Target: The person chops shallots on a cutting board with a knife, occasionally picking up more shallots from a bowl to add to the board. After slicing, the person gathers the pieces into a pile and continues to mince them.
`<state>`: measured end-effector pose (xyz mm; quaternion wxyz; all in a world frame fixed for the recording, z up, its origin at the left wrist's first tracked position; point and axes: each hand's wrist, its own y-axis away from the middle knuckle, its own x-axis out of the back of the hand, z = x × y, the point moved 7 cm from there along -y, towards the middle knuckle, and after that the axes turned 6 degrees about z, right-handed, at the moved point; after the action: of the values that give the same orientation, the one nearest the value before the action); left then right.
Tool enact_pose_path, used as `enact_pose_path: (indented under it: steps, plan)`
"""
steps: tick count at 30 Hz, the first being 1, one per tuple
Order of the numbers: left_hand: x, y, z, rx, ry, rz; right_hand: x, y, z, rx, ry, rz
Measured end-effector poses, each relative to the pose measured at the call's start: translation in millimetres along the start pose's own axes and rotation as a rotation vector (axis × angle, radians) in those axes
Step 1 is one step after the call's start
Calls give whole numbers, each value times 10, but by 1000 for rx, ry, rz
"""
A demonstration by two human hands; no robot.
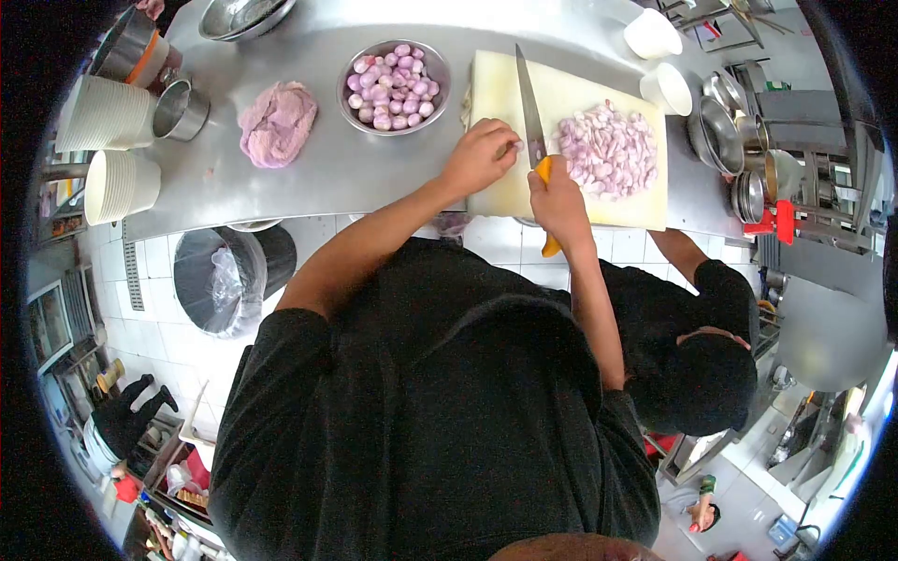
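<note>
A knife (pixel 529 103) with a yellow handle points away across the cutting board (pixel 496 84); my right hand (pixel 559 201) is wrapped round its handle. My left hand (pixel 482 157) is on the board's left part, left of the blade, with its fingers curled and pressed together. A small piece may be at its fingertips, too small to make out. Sliced shallots (pixel 608 150) lie in a pile right of the knife. Peeled whole shallots (pixel 393 89) fill a metal bowl (pixel 345 103) left of the board.
A crumpled pink cloth (pixel 278 124) lies on the metal table (pixel 374 178). Stacked white containers (pixel 117 117) stand at the left, metal bowls (pixel 716 136) at the right. A lined bin (pixel 224 280) is below the table. A person in black (pixel 692 346) is close at my right.
</note>
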<state>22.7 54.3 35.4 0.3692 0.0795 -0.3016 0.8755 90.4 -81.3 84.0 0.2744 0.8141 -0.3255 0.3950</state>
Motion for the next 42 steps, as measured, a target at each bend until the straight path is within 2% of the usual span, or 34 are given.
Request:
enact_pose_path:
  steps: [6,9,12,16,20,21,25,29,32,36,37,40,41,42]
  plan:
    - [-19,17,-12,-66,-1,50,-6,-13,-72,50,33,-16]
    - [7,14,25,-87,38,88,-286,-157,26,47,51,29]
    - [16,21,24,-112,56,104,-279,-251,131,2,-37,-44]
    - [9,38,21,-142,51,83,-41,-138,-25,-28,12,-127]
    - [-10,48,4,-125,40,75,-282,-207,24,42,32,13]
    - [-3,40,3,-125,39,77,-305,-253,140,-15,-47,-39]
    - [-19,49,-20,-121,33,64,-35,-147,-29,-61,7,-145]
    - [-32,60,-33,-120,40,77,-298,-207,-22,28,93,32]
    - [8,87,3,-102,49,72,-210,-255,66,-4,-50,-91]
    - [8,51,5,-139,59,127,-241,-234,24,-10,-20,-76]
    - [10,41,14,-153,65,150,-284,-217,-47,55,79,4]
    - [-6,45,-17,-113,55,112,-327,-309,89,11,-26,-38]
    - [-9,86,-8,-120,42,102,-84,-141,-205,-151,-106,-167]
    - [-8,65,-17,-133,27,102,-17,-120,-267,-156,-97,-183]
